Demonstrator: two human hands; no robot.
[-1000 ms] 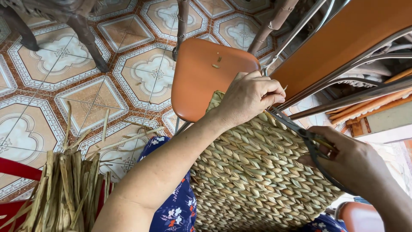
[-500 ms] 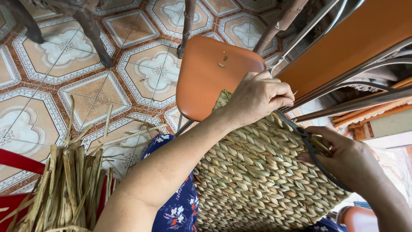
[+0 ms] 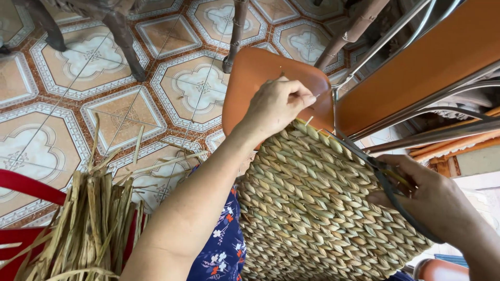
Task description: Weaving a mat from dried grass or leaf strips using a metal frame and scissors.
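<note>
Head-camera view is looking down over a large woven panel of pale green-tan plaited straw (image 3: 317, 208), which is lying across the person's lap, over a dark blue floral garment (image 3: 221, 250). The left hand (image 3: 276, 104) is pinching a thin loose strand (image 3: 319, 98) at the panel's top edge, fingers closed tight on it and pulling it up away from the weave. The right hand (image 3: 432, 200) is wrapped around the handles of long dark metal scissors (image 3: 364, 156), whose blades are reaching along the upper right edge toward that strand; whether the blades are parted I cannot tell. The two hands are well apart, one at each end of that edge. Judging by the tight, even plaiting, the weaving is looking largely finished, and stray ends are being trimmed, with a few tips sticking out yet. A bundle of dried flat reeds (image 3: 88, 224) is lying over something red at the left, on a patterned tile floor (image 3: 78, 88), and an orange plastic stool seat (image 3: 255, 83) is standing just behind the panel.
</note>
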